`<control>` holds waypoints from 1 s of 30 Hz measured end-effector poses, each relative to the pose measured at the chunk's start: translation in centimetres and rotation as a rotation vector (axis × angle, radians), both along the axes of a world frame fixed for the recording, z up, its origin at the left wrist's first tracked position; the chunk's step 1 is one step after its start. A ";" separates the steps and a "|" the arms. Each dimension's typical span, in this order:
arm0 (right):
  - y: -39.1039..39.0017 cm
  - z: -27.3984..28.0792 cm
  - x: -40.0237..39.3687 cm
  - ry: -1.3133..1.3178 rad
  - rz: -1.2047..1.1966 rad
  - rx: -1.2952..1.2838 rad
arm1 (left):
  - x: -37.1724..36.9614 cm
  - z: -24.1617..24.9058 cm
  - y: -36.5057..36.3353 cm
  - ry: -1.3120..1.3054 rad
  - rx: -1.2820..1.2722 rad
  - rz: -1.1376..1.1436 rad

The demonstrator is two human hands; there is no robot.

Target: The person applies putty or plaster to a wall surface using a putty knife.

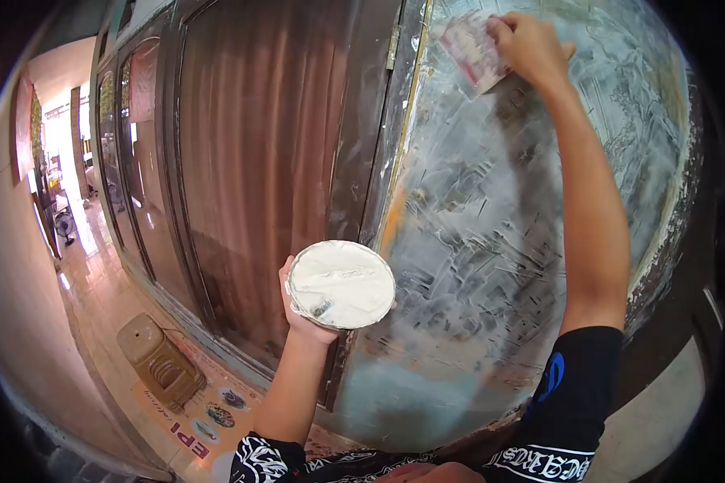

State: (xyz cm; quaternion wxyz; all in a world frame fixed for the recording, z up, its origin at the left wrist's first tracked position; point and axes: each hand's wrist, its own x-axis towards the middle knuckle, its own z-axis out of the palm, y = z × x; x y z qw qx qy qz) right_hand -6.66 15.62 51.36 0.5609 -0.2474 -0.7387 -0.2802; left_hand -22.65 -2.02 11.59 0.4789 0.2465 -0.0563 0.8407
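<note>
My left hand (308,324) is wrapped round a round bowl of white putty (342,283), held up in front of me; its underside and most of my fingers are hidden. The putty looks smooth, with a scraped dark patch near the lower rim. High on the right, my right hand (533,50) grips a flat, putty-smeared scraper (474,50) between thumb and fingers. The scraper's lower edge lies against or very close to the wall (475,241). Streaks of grey and white putty cover this wall.
Left of the wall stands a dark wooden door frame (379,153) with a brown curtain (258,145) behind glass. On the floor lie a brown plastic stool (159,362) and a printed banner (209,419). A fan (64,227) stands farther down the passage.
</note>
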 end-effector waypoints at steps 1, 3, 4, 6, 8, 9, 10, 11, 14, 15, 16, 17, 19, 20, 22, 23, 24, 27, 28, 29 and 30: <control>0.8 1.2 0.4 0.069 -0.019 0.020 | 0.0 0.1 -0.2 0.006 0.002 0.001; 7.3 5.4 2.0 0.148 0.103 0.010 | 0.0 -0.1 -0.7 0.011 -0.001 0.058; 7.2 5.8 2.7 0.121 0.216 -0.061 | -0.3 -0.5 -0.8 0.057 0.026 0.078; 2.7 2.9 2.0 0.121 0.239 -0.120 | -0.5 -0.5 -1.0 0.039 0.027 0.073; 1.1 -0.6 -0.5 0.039 0.191 -0.065 | -0.3 -0.2 -1.1 0.050 0.086 0.034; 1.1 -1.6 -1.3 -0.037 0.143 -0.014 | 0.0 -0.2 -1.1 0.048 0.084 0.032; 0.9 -2.0 -1.4 0.007 0.017 0.043 | 0.3 -0.2 -1.2 0.060 0.082 0.017; 1.6 -1.1 -0.6 0.013 0.019 0.045 | 0.2 0.0 -1.2 0.075 0.088 0.006; 6.3 4.0 3.5 0.224 0.205 -0.064 | -0.2 -0.5 -1.3 0.052 0.044 0.045; 5.9 3.9 3.7 0.222 0.206 -0.064 | -0.2 -0.6 -1.4 0.048 0.018 0.067; 5.1 3.4 4.2 0.177 0.271 -0.118 | 0.1 0.0 -1.7 0.020 0.019 0.035; 4.3 2.7 4.4 0.131 0.338 -0.170 | 0.1 -0.2 -1.5 0.017 0.021 0.035; 2.5 -0.6 1.7 0.117 0.367 -0.149 | 0.0 -0.6 -1.0 0.006 -0.006 0.055; 1.7 -2.1 0.3 0.039 0.262 -0.080 | 0.2 -0.4 -1.0 0.008 -0.009 0.031; 1.4 -2.4 0.1 -0.035 0.156 -0.011 | 0.5 -0.5 -0.9 -0.005 0.010 0.003; 1.8 -1.7 0.5 0.017 0.075 0.018 | 0.6 -0.5 -0.9 -0.018 0.026 -0.022; 2.4 -0.6 0.9 0.073 -0.005 0.049 | 0.8 -0.5 -1.2 -0.017 0.012 0.002; 11.3 6.4 6.1 0.205 0.310 -0.158 | 0.7 -0.6 -2.1 0.044 0.020 0.044; 9.1 5.0 6.0 0.206 0.307 -0.163 | 0.8 -0.4 -2.5 0.033 0.081 0.008; 7.0 3.2 5.9 0.167 0.275 -0.182 | 0.7 -0.6 -2.6 0.030 0.078 0.005; 4.2 1.3 5.3 0.127 0.244 -0.198 | 0.5 -0.8 -2.7 0.027 0.093 0.001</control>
